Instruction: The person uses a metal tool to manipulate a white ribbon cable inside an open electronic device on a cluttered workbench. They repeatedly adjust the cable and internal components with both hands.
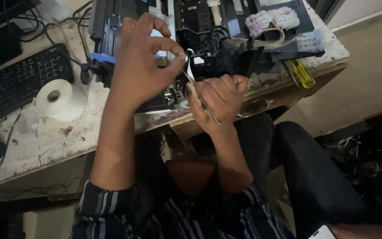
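Observation:
An opened printer point(208, 40) with exposed black parts sits on the worn white desk point(40, 141). My left hand point(140, 62) pinches a white flat ribbon cable point(189, 66) that comes out of the printer's black carriage. My right hand point(219, 99) is closed around a thin metal tool point(202, 99), like tweezers, with its tip up against the cable just below my left fingers. Both hands work at the printer's near edge, close together.
A roll of white tissue point(60, 99) and a black keyboard point(21, 77) lie left of the printer. A yellow-handled screwdriver point(301, 73) rests at the desk's right edge. White ink cartridges point(273, 20) with tubing sit on the printer's top. My dark-trousered legs point(306, 177) are below.

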